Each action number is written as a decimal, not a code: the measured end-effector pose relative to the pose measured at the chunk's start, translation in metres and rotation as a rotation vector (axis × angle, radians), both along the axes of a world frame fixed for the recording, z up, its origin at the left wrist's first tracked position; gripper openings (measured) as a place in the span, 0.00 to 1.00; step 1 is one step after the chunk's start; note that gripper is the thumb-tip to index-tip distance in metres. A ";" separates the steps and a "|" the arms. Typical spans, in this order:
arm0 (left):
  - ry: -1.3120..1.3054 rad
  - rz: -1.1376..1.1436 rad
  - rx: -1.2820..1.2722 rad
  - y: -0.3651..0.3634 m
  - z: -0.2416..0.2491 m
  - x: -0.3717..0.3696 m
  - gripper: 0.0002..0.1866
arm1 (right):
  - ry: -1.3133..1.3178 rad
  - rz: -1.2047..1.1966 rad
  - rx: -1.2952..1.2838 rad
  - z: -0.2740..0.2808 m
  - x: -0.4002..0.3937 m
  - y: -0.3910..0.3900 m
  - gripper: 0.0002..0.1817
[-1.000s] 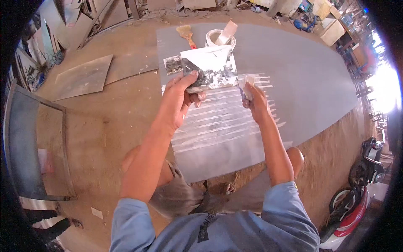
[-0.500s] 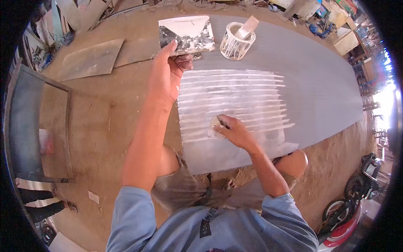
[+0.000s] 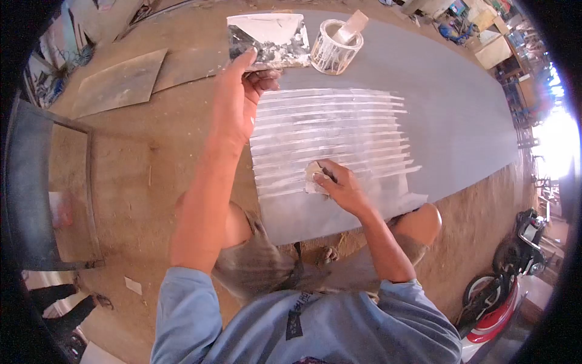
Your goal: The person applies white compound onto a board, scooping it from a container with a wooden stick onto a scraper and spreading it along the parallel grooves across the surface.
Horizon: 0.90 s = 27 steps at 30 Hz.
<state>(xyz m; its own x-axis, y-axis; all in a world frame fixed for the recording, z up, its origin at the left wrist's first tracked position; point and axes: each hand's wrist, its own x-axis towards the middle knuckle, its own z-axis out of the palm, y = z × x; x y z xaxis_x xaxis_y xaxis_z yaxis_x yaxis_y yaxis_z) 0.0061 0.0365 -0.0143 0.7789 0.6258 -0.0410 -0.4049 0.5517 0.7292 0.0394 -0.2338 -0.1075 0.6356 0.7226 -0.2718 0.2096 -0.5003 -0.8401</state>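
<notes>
My left hand [image 3: 245,82] grips a flat rectangular putty board [image 3: 267,37] by its near edge, thumb on top. Smooth white putty covers the board's far part, and dark patches show through nearer the thumb. My right hand [image 3: 344,188] is closed on a pale putty spreader [image 3: 313,185], which overlaps the lower left of the striped area in this view. White putty stripes [image 3: 327,124] run side by side across the large grey panel [image 3: 451,103]. Beyond them stands a putty-streaked tin [image 3: 332,59] with a flat, pale-handled tool [image 3: 351,25] leaning in it.
Thin sheets [image 3: 121,84] lie on the brown floor to the left. A dark frame [image 3: 91,200] stands at the far left, near another person's legs [image 3: 57,306]. A red motorbike [image 3: 494,318] is at the lower right, and clutter lines the back.
The view has shifted slightly, so panel and tin sit a little higher. My right hand with the spreader has turned a little; the left still holds the board.
</notes>
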 end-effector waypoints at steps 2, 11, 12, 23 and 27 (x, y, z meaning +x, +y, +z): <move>-0.014 -0.003 0.054 0.004 -0.003 0.001 0.11 | 0.272 -0.079 -0.094 0.006 -0.006 -0.013 0.17; 0.033 0.027 0.075 -0.007 0.011 0.007 0.08 | 0.122 -0.017 0.066 0.002 -0.041 -0.049 0.23; 0.044 0.049 0.086 -0.008 0.011 0.005 0.08 | 0.081 -0.012 0.076 0.003 -0.043 -0.048 0.23; -0.029 0.046 0.072 -0.002 0.007 0.002 0.08 | 0.151 -0.299 0.052 -0.002 -0.034 -0.084 0.21; -0.033 0.063 0.091 -0.007 0.009 0.002 0.10 | 0.244 -0.459 0.089 0.004 -0.013 -0.076 0.20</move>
<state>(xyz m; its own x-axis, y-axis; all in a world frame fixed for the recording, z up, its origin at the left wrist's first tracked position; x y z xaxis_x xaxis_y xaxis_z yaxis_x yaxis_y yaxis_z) 0.0077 0.0292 -0.0054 0.7378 0.6737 0.0436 -0.4617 0.4564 0.7606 0.0259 -0.3094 -0.1035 0.8180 0.4118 -0.4016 -0.2215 -0.4188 -0.8806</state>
